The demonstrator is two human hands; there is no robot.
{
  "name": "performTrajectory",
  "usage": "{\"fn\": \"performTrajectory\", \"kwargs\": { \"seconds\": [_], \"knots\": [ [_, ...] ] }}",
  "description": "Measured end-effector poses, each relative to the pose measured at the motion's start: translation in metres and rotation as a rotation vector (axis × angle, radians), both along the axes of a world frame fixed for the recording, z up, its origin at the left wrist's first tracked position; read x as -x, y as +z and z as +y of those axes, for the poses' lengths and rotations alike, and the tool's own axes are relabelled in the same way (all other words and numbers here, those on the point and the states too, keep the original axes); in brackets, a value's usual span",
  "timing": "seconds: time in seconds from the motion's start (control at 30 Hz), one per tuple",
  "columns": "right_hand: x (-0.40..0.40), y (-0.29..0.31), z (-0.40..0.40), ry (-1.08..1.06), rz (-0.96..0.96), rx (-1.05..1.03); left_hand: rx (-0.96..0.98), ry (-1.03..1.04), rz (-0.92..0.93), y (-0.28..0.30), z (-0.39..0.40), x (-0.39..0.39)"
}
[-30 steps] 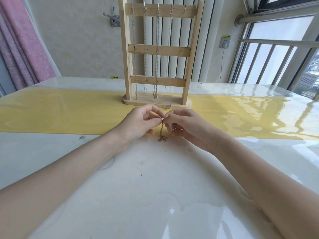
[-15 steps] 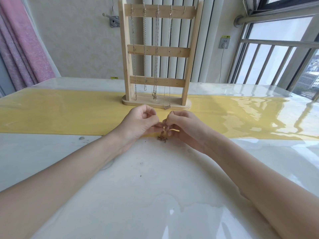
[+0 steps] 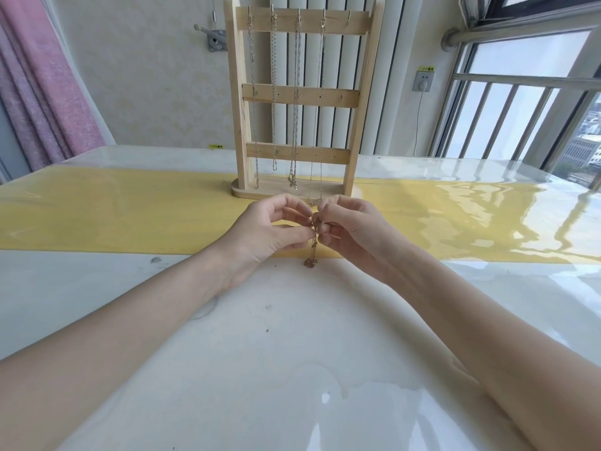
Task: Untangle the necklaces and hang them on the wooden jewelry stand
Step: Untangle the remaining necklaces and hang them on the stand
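Head view shows both hands, left (image 3: 270, 232) and right (image 3: 348, 227), pinching the top of a thin necklace (image 3: 313, 252) between curled fingertips just in front of the wooden jewelry stand (image 3: 297, 99), its knotted lower end resting on the table (image 3: 292, 369). Four chains already hang from the top rail. Pulling the strands apart too sharply could tighten the knot or snap the fine chain.

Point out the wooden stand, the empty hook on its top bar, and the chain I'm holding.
Stand (image 3: 357, 125), head view, right upright post.
Empty hook (image 3: 349, 16), head view, the hook's curve.
Chain (image 3: 313, 255), head view, strand hanging below the fingers.
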State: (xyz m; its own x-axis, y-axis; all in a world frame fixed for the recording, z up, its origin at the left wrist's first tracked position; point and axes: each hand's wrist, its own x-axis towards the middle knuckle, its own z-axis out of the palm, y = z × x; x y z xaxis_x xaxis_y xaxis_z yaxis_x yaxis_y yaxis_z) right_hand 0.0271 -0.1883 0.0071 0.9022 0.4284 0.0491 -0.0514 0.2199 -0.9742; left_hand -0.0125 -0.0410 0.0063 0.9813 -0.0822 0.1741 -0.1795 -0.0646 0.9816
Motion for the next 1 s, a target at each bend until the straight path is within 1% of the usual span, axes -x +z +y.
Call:
{"fn": "performTrajectory", "kwargs": {
  "seconds": [0.13,0.33,0.5,0.57,0.7,0.77,0.8,0.87,0.93,1.0],
  "knots": [
    [0.002,0.001,0.0,-0.002,0.013,0.01,0.046,0.033,0.042,-0.001,0.005,-0.003],
    [0.0,0.003,-0.002,-0.002,0.022,-0.013,0.059,0.048,0.07,0.0,0.007,-0.005],
    [0.001,0.003,-0.001,0.073,0.031,-0.05,-0.06,0.037,0.071,-0.001,0.003,-0.002],
    [0.001,0.003,0.0,0.076,0.031,-0.063,-0.005,0.025,0.086,0.0,0.003,-0.001],
    [-0.001,0.002,-0.002,0.051,0.031,-0.058,0.219,0.012,0.151,0.007,0.005,-0.001],
    [-0.001,0.001,-0.002,0.03,0.022,-0.027,0.274,-0.019,0.173,0.009,0.006,-0.002],
    [-0.001,0.001,-0.002,0.012,0.022,-0.013,0.271,-0.036,0.174,0.01,0.006,-0.001],
    [-0.002,0.001,-0.001,-0.027,0.034,-0.007,0.198,-0.055,0.167,0.01,0.003,0.0],
    [-0.002,0.001,-0.001,-0.046,0.049,-0.025,0.089,-0.033,0.165,0.006,0.001,0.001],
    [-0.003,0.001,-0.002,-0.047,0.052,-0.042,0.02,0.011,0.173,0.004,-0.001,0.001]
  ]
}}
